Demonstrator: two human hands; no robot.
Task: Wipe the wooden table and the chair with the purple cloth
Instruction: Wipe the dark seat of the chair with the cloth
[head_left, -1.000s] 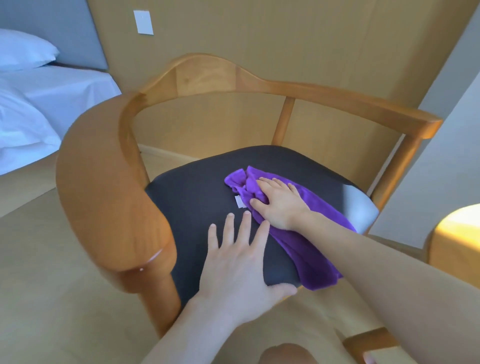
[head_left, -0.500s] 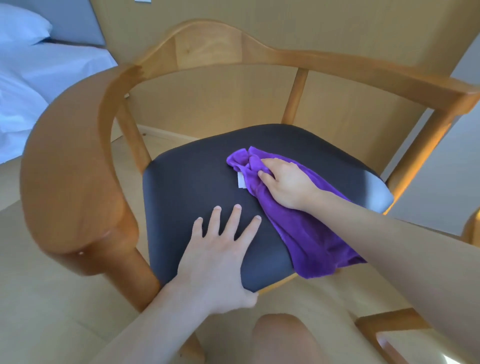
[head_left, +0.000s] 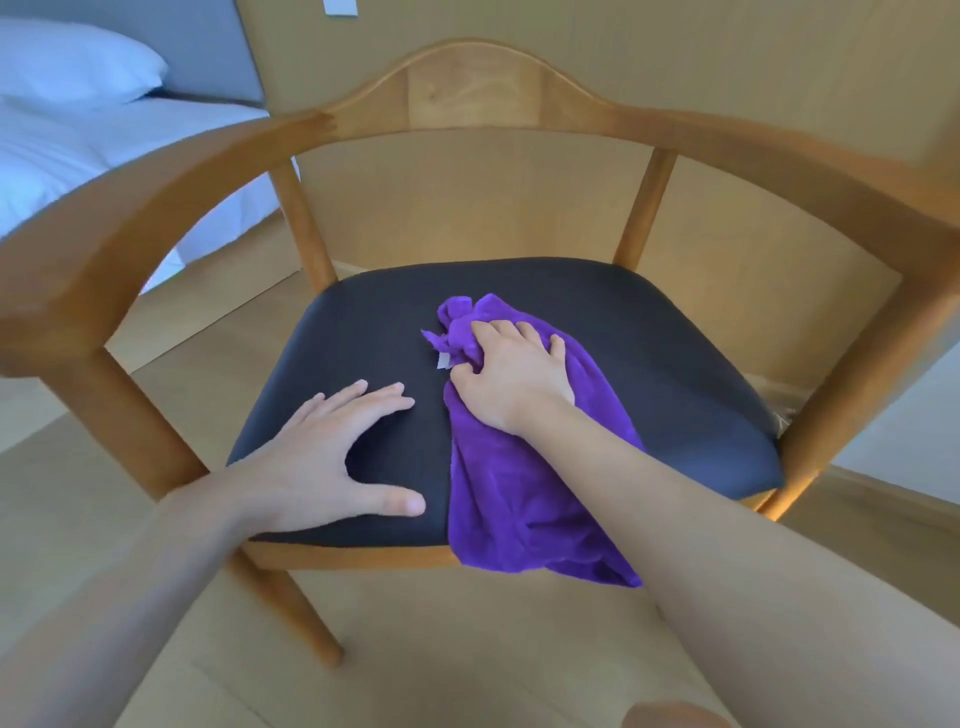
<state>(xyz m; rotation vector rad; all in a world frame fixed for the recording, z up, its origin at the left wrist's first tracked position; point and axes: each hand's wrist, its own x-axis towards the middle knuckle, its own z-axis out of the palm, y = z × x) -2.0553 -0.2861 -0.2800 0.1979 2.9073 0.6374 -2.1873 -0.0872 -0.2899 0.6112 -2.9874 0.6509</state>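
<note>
Near the seat's centre, the right hand (head_left: 511, 376) presses down on the purple cloth (head_left: 524, 467), fingers curled and bunching the fabric's far end w/ thumb tucked in. Cloth trails back toward the seat's front edge; its tail hangs over that edge, right of middle. Left hand (head_left: 332, 457) lies flat on the dark seat (head_left: 675, 374) by the front-left corner, fingers spread, holding nothing. Wooden chair (head_left: 478, 88) frame curves around both sides & back. Risk, likely: the hanging tail could drag the cloth off the front edge if the grip slackens mid-stroke.
</note>
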